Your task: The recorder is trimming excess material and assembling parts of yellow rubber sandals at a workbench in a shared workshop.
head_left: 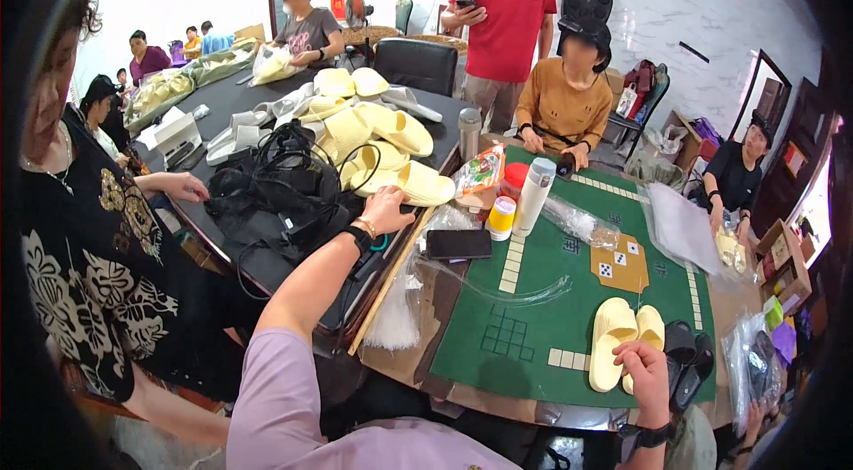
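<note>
My left hand (388, 211) reaches out at the near side of a heap of pale yellow slippers (425, 183) on the dark table. Its fingers are spread, close to the nearest slipper; whether they touch it is hard to tell. On the green table mat (480, 370), a pair of yellow slippers (613, 337) lies side by side, toes away from me. My right hand (644, 370) is over their near end, fingers curled together. What it pinches, if anything, cannot be made out. Beside that pair sits a pair of black slippers (682, 359).
Black cables (284, 177) lie heaped left of the yellow slippers, with grey slippers (235, 134) behind. A phone (458, 244), a white bottle (535, 195), a yellow cup (501, 217) and bundled clear strands (395, 314) lie nearby. A person in black (107, 230) stands close on the left; others sit around.
</note>
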`<state>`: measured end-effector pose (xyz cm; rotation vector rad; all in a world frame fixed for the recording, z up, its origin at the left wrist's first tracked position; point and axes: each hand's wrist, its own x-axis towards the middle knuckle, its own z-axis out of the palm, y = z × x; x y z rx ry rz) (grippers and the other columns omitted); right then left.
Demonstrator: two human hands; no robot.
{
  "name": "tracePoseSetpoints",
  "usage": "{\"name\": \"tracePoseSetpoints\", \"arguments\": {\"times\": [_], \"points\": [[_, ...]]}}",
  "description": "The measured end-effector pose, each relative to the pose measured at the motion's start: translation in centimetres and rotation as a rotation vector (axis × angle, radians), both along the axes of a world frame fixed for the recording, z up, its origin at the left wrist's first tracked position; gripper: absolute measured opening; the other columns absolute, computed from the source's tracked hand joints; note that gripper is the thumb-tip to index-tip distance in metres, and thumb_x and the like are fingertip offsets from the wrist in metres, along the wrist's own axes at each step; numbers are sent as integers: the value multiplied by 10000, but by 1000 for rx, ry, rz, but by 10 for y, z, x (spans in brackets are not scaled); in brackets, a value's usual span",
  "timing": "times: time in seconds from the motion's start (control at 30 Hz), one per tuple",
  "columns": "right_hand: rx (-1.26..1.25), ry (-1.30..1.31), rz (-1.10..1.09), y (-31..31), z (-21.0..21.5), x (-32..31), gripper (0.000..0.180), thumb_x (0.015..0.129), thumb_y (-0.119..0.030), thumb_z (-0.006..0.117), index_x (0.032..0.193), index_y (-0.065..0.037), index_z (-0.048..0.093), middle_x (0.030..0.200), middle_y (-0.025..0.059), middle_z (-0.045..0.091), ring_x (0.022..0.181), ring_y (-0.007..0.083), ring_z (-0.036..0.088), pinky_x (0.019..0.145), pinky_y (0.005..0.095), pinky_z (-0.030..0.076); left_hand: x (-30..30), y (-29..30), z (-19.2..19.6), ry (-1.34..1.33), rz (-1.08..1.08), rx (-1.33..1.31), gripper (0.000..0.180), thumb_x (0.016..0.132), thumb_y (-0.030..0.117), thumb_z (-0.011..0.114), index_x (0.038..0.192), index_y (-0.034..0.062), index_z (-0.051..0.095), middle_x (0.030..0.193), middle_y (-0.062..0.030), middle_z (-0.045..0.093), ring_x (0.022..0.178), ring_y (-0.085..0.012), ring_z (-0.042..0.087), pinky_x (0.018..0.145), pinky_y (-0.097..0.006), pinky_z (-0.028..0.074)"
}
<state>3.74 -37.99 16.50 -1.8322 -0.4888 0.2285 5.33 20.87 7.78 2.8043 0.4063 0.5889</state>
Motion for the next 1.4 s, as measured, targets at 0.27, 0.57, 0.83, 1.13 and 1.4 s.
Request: {"name": "tracePoseSetpoints", "arguments": {"times": [0.27, 0.57, 0.83, 1.13, 1.4], "points": [[-6, -26, 9, 9, 4, -1, 171, 918, -85, 541, 814, 13, 636, 929, 69, 664, 699, 64, 543, 609, 199, 434, -3, 8, -6, 9, -38, 44, 520, 720, 362, 726, 1131, 50, 657, 1235, -162, 586, 1182, -352, 519, 990, -445, 432], [-141, -101, -38, 7, 13, 18, 184, 939, -128, 545, 872, 1, 658, 845, 20, 655, 698, 61, 536, 612, 216, 412, -26, -9, 37, -162, -278, -36, 452, 756, 213, 736, 1144, 2, 641, 1163, -222, 621, 1140, -357, 566, 999, -391, 441], [-173, 91, 69, 24, -43, 53, 205, 978, -199, 550, 957, -31, 665, 905, 4, 656, 749, 50, 553, 631, 196, 395, -87, -39, 104, -15, -271, -107, 464, 858, 345, 673, 1182, 16, 620, 1184, -190, 629, 1076, -312, 610, 917, -396, 472], [-257, 198, 140, 38, -90, 87, 206, 986, -221, 545, 925, -53, 647, 898, -5, 655, 734, 39, 559, 603, 187, 394, -137, -83, 171, -19, -273, -257, 385, 880, 280, 658, 1164, 22, 631, 1055, -126, 657, 964, -199, 610, 844, -313, 482], [-462, 250, 88, 47, -131, 104, 184, 945, -226, 567, 865, -75, 634, 825, -40, 625, 678, 29, 538, 536, 181, 368, -156, -66, 187, -88, -277, -155, 364, 905, 278, 639, 1159, 17, 644, 1012, -74, 655, 898, -134, 600, 806, -271, 480]]}}
